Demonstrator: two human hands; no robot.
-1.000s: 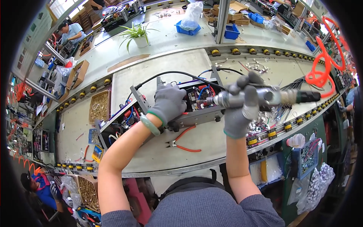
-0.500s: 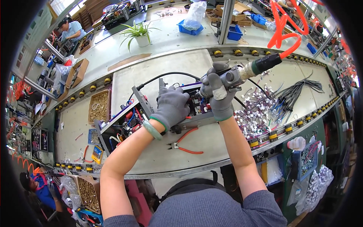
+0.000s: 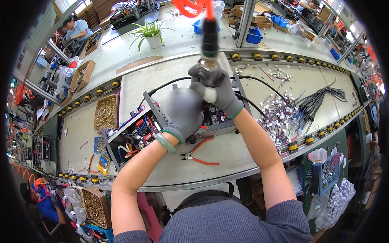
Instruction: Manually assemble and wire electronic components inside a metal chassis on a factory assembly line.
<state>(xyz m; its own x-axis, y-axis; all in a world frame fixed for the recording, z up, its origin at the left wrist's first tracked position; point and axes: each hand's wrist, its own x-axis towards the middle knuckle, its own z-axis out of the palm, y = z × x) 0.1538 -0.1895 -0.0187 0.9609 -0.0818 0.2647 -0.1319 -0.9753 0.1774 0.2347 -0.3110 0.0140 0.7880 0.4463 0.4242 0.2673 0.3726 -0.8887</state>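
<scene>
My right hand (image 3: 227, 99), in a grey glove, grips an air screwdriver (image 3: 209, 62) with an orange coiled hose (image 3: 191, 7) above it. The tool stands nearly upright over an open metal chassis (image 3: 221, 130) with circuit parts inside; its tip is hidden behind my hands. My left hand (image 3: 184, 121), also gloved, rests at the left part of that chassis, its fingers smeared by blur. A second open chassis (image 3: 117, 141) with coloured wires lies to the left. Nearer me are red-handled side cutters (image 3: 200, 149) on the bench.
A pile of white connectors with wires (image 3: 279, 115) and a black cable bundle (image 3: 318, 97) lie to the right. On the left stand a box of brass-coloured parts (image 3: 106, 113) and a small blue tray (image 3: 100, 145). Roller rails (image 3: 310, 139) border the bench. A potted plant (image 3: 154, 40) stands beyond.
The screwdriver has swung from leaning right to nearly upright, and my right hand has moved left with it. My left hand stays on the chassis.
</scene>
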